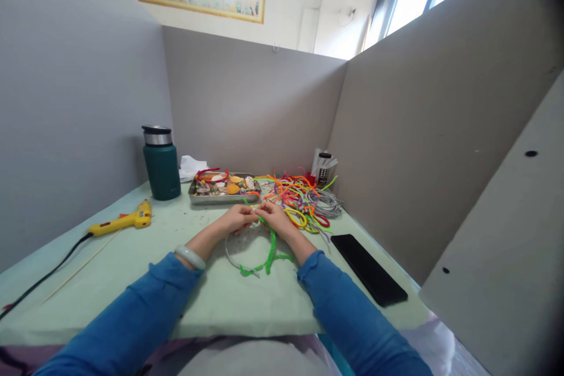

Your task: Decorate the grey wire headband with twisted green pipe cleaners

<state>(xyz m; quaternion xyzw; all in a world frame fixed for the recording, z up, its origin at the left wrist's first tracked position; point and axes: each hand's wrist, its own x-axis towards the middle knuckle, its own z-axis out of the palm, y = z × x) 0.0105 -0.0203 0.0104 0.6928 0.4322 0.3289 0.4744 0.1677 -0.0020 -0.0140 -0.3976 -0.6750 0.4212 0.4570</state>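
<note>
A thin grey wire ring (230, 257) stands over the table in front of me, its right side wound with a fuzzy green pipe cleaner (272, 247). Loose green ends stick out at its lower edge and to the right. At the top of the ring, my left hand (237, 219) and my right hand (275, 218) meet, both with fingers pinched on it. Between the fingertips, a small pale bit and some green show, but the exact grip is partly hidden.
Behind my hands lie a metal tray (207, 200) of shells and a tangle of coloured pipe cleaners (293, 191). Grey wire coils (328, 204) are beside them. A green bottle (162, 170) and yellow glue gun (121, 222) stand left; a black phone (368, 268) lies right. Grey partitions (255, 100) enclose the table.
</note>
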